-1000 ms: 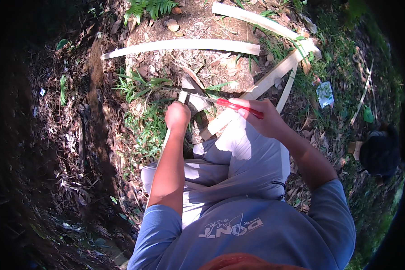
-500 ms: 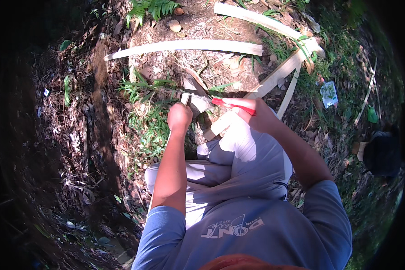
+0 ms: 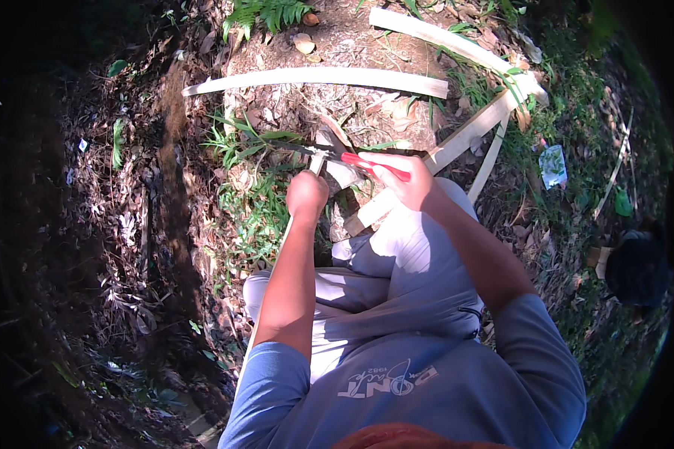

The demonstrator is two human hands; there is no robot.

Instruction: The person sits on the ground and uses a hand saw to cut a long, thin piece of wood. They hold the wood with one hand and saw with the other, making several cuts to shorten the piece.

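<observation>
My left hand [image 3: 307, 193] is closed round a long, pale wooden strip [image 3: 317, 163]. Its tip sticks up past my fist, and the rest runs back along my left forearm. In my right hand [image 3: 408, 179] is a red-handled saw [image 3: 378, 167]. Its thin dark blade lies across the strip's tip, just beyond my left fist, and points left. The teeth are too small to make out. Under the tip, a greyish flat piece [image 3: 343, 173] rests on the ground.
Ahead lies a pale wooden strip [image 3: 314, 75]. More planks meet at the upper right, one wide plank [image 3: 468, 136] slanting toward my knee. Grass [image 3: 254, 206] and a fern [image 3: 266, 15] grow nearby. A white-green wrapper [image 3: 553, 166] and a dark object [image 3: 636, 269] lie right.
My right hand has pushed the saw leftward, so more of its blade reaches past the strip. My left hand keeps its hold on the strip. The whole view has shifted slightly.
</observation>
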